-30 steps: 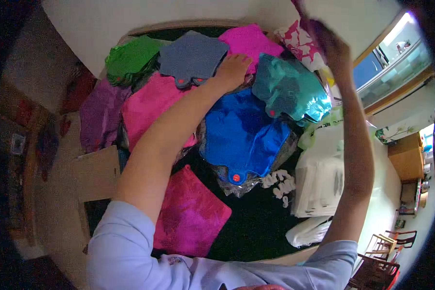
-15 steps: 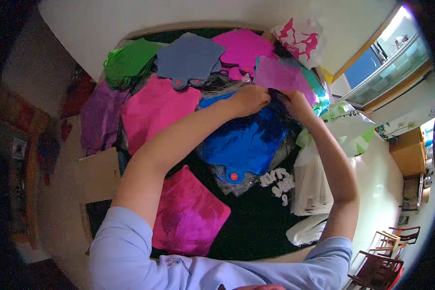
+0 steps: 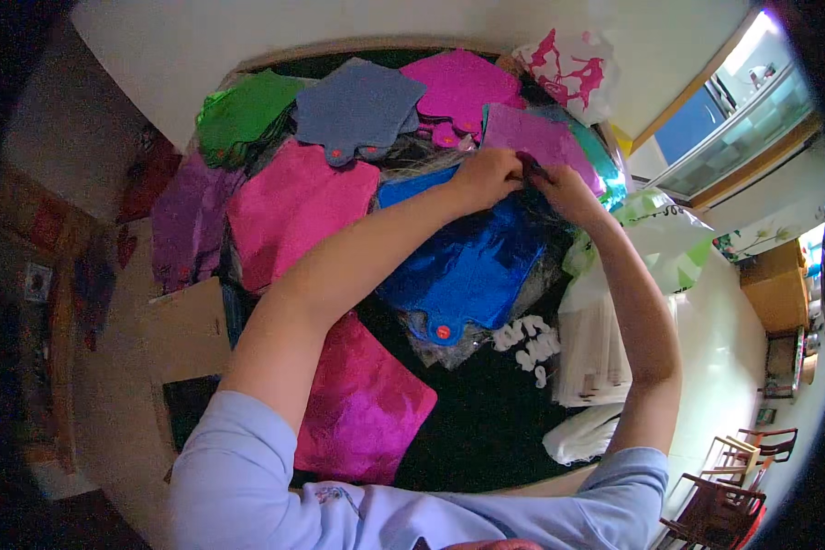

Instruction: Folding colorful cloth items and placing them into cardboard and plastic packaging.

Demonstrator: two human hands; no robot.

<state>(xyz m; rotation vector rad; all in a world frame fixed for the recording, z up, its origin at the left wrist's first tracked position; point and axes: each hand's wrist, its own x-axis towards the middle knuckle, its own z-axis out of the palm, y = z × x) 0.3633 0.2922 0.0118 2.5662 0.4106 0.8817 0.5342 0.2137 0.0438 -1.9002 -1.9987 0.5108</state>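
Observation:
Both arms reach over a dark surface [image 3: 477, 422] covered with coloured cloth pieces. My left hand [image 3: 489, 179] and my right hand [image 3: 564, 191] pinch a small dark piece of material [image 3: 528, 169] between them; its kind is too obscure to tell. Below them lies a shiny blue star-edged cloth piece [image 3: 467, 261], with a rounded tab and a red dot at its near end, on clear plastic. A pink piece [image 3: 298, 211] lies left of it, and a light purple piece [image 3: 536, 142] is just beyond my hands. Nearer to me, a magenta piece [image 3: 367, 408] lies partly under my left forearm.
Along the far side sit green [image 3: 247, 115], grey-blue [image 3: 357, 105] and bright pink [image 3: 458, 87] stacks. A purple stack [image 3: 192, 220] is at the left. Small white coils [image 3: 527, 344], a white bundle [image 3: 591, 353] and plastic bags [image 3: 665, 234] stand right. Chairs [image 3: 715, 509] are lower right.
My left hand has shifted slightly up and to the right, closer to my right hand, and the dark piece between them has turned. The cloth stacks stay where they were.

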